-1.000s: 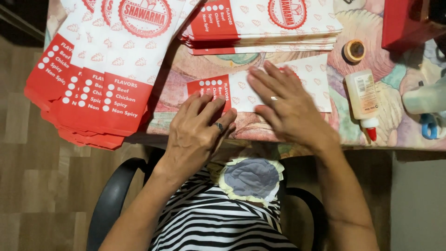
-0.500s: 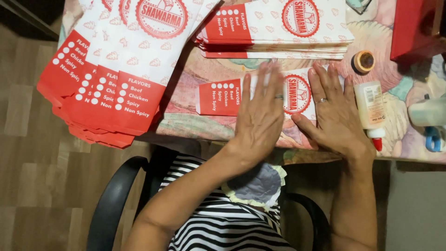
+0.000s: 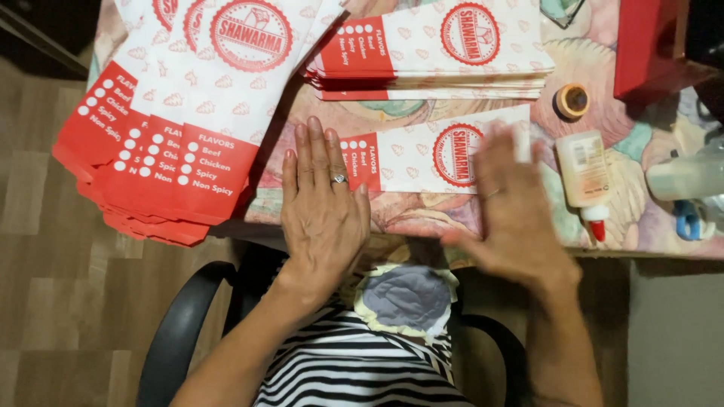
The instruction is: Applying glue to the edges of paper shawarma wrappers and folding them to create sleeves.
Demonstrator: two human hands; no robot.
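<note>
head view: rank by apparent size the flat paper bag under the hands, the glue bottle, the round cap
1. Flat paper bag, though the hands partly cover it.
2. Glue bottle.
3. Round cap.
All lie on the table, so nearness hardly skews this.

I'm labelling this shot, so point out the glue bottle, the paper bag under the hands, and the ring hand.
glue bottle (image 3: 583,172), head view, on its white body.
paper bag (image 3: 411,154), head view, white middle.
left hand (image 3: 323,211), head view, back of hand.
</note>
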